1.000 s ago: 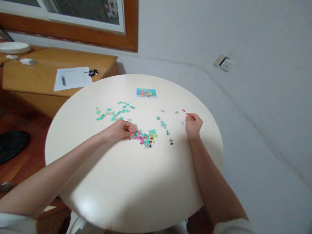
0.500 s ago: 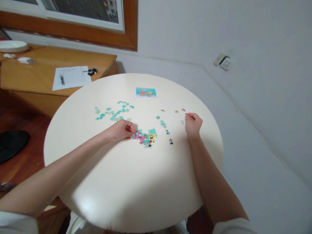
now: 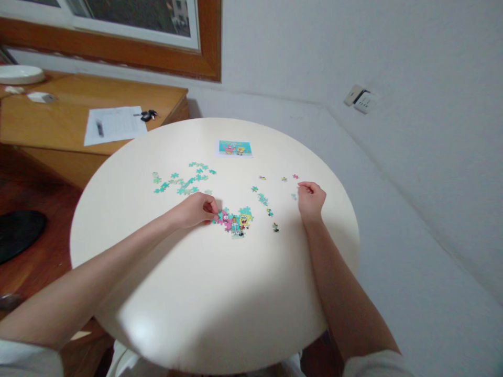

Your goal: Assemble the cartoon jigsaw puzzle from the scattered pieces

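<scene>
A partly joined jigsaw puzzle (image 3: 236, 224) lies mid-table, with a pink figure and a yellow figure on it. At its left edge, my left hand (image 3: 197, 209) pinches a puzzle piece, mostly covered by the fingertips. My right hand (image 3: 312, 201) rests on the table at the right, fingers curled together; whatever they may hold is hidden. Close to its fingertips are a pink puzzle piece (image 3: 295, 176) and a pale one (image 3: 294, 197). Between the right hand and the joined part, several loose pieces (image 3: 263, 199) are strung out.
Several turquoise pieces (image 3: 191, 181) are scattered at the left behind my left hand. A picture card (image 3: 234, 148) lies toward the far side of the round white table (image 3: 220, 293). Behind, a wooden desk (image 3: 66, 118) bears a paper sheet (image 3: 113, 125) and keys (image 3: 148, 115).
</scene>
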Motion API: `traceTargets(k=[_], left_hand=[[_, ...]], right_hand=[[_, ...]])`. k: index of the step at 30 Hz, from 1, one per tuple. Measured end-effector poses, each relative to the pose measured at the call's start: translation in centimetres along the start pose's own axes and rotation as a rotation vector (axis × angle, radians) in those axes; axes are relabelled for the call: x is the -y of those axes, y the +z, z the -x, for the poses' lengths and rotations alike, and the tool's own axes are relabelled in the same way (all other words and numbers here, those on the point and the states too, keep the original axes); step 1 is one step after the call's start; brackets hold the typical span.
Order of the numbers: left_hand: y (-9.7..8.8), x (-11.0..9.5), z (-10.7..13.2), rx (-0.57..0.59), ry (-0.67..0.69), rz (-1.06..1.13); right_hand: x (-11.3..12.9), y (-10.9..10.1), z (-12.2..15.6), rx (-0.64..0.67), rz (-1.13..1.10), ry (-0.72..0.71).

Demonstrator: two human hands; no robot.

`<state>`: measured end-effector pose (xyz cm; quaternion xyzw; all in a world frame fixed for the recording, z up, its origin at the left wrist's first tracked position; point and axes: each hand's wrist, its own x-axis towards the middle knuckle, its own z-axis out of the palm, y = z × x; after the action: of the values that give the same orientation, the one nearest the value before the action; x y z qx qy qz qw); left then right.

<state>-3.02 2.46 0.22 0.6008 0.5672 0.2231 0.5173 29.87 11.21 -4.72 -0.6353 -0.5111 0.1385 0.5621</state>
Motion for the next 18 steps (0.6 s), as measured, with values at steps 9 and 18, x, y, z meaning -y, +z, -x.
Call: traceTargets(k=[9,18], left_hand=[[-0.2,-0.4,0.2,0.012,0.010,-0.047],[-0.2,-1.2,0.3,0.045,0.030,-0.056]], right_hand=[[-0.1,0.0,0.1,0.001,-0.005,-0.018],[-0.1,-0.1,0.1,0.003,0.012,-0.023]])
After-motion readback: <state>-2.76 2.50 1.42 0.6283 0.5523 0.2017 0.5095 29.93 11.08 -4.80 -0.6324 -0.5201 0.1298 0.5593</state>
